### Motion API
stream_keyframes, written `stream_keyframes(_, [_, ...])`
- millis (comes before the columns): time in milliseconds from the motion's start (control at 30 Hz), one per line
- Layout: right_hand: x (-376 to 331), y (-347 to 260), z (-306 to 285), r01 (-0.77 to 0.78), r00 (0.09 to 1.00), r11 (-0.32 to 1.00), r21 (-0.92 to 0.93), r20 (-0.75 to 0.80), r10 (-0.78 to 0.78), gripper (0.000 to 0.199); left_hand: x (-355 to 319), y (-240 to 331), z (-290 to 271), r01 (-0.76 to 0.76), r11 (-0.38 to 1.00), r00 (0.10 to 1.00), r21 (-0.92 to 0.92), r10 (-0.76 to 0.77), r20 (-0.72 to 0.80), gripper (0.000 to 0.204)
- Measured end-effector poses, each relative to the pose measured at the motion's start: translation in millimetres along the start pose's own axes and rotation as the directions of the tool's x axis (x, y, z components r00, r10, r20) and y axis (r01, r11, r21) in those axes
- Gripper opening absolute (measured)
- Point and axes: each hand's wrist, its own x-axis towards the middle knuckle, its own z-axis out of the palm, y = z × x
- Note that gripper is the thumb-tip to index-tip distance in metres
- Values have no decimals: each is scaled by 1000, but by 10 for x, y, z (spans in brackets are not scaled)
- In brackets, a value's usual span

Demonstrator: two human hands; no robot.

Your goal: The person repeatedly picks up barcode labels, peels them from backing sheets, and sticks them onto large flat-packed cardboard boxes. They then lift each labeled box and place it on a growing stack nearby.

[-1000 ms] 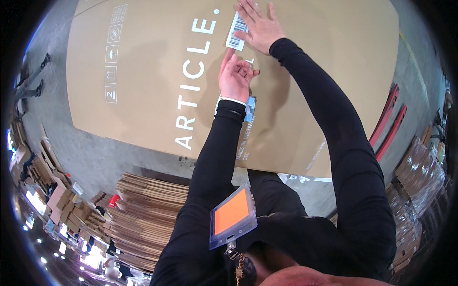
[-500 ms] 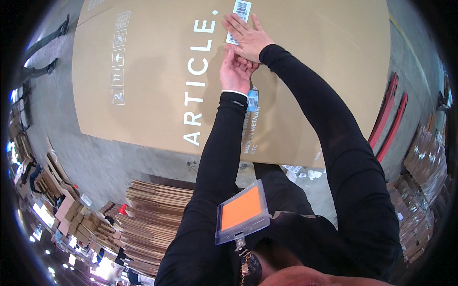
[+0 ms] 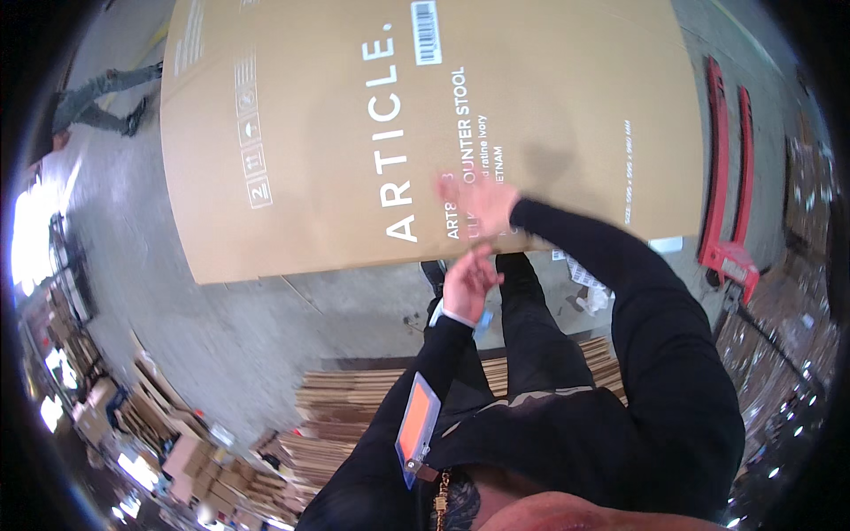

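1. Grey warehouse floor [image 3: 292, 327] lies under everything, with a big flat carton [image 3: 496, 115] resting on it just ahead of the person's shoes.
2. Right hand [image 3: 478, 202] lies flat on the carton near its closest edge, fingers spread and blurred; the grip is apart, clamped on nothing, seemingly pressing to steady the board.
3. Left hand [image 3: 467, 285] hovers just below that edge, fingers loosely curled. Whether it pinches something small I cannot tell.
4. Far beyond the right hand, near the carton's top edge, sits a white barcode label [image 3: 426, 32], stuck flat on the face.
5. Back toward the body, an orange badge [image 3: 416, 425] hangs from the chest, swinging forward because the person leans over.
6. Left of the grip and lower, stacked flat cardboard [image 3: 354, 416] waits in a pile.
7. Right of the grip, a red pallet jack [image 3: 728, 177] is parked beside the carton.
8. Far upper left, another person's legs [image 3: 102, 97] cross the floor.
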Motion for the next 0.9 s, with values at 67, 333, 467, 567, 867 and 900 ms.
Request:
stream_keyframes(67, [-779,-708,511,172,965,981,89,-214,-149,71,-358,-182,-66,175,963,985,203,-171,-36,26])
stream_keyframes(333, [-2184,-2392,1403,-502,735,309,808,209,645,39,-512,-469,-342,321,520,928,792,-338,-155,22])
stream_keyframes(467, [-2488,-2166,2041,-11,231,-542,841,529,817,32,175,-1176,39,147,351,911,925,-413,11,22])
stream_keyframes(567, [-2878,-2103,2508,265,126,-547,794,534,836,22,610,-2000,524,136,256,911,957,-413,-19,20])
stream_keyframes(867, [-4249,-1963,3241,693,-41,-426,581,622,782,12,1740,-4316,1256,-40,154,967,987,-243,77,40])
stream_keyframes(900, [-4389,-1945,3295,718,-64,-401,569,628,776,12,1837,-4490,1258,-20,162,974,987,-220,56,60])
